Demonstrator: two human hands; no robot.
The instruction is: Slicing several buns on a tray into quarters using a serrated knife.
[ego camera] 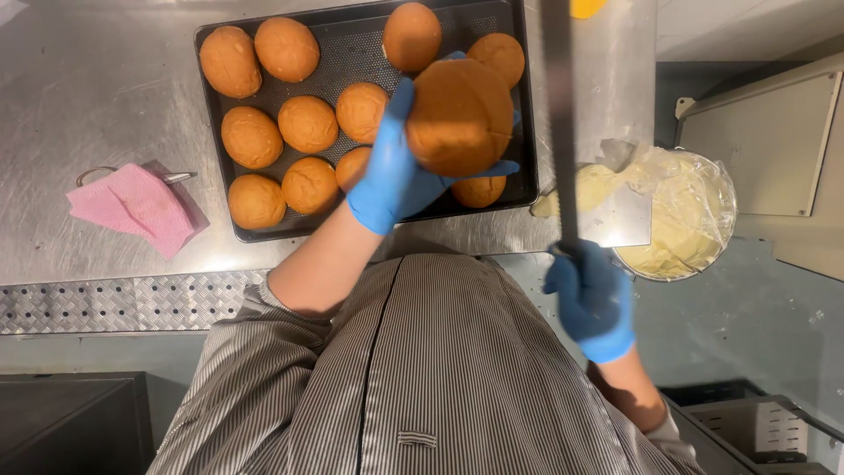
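Head cam showed the left hand (pixel 396 171) cupping a bun (pixel 460 116) above the tray (pixel 352 44), right hand (pixel 591 299) clenched on a long knife (pixel 558 132) at 3 o'clock. Best slice level, fingers clear of the blade.

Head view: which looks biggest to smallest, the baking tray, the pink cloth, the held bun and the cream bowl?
1. Tray.
2. Bowl.
3 and 4. Bun in the left hand and cloth look alike; the raised bun is nearer the camera, so unsure.
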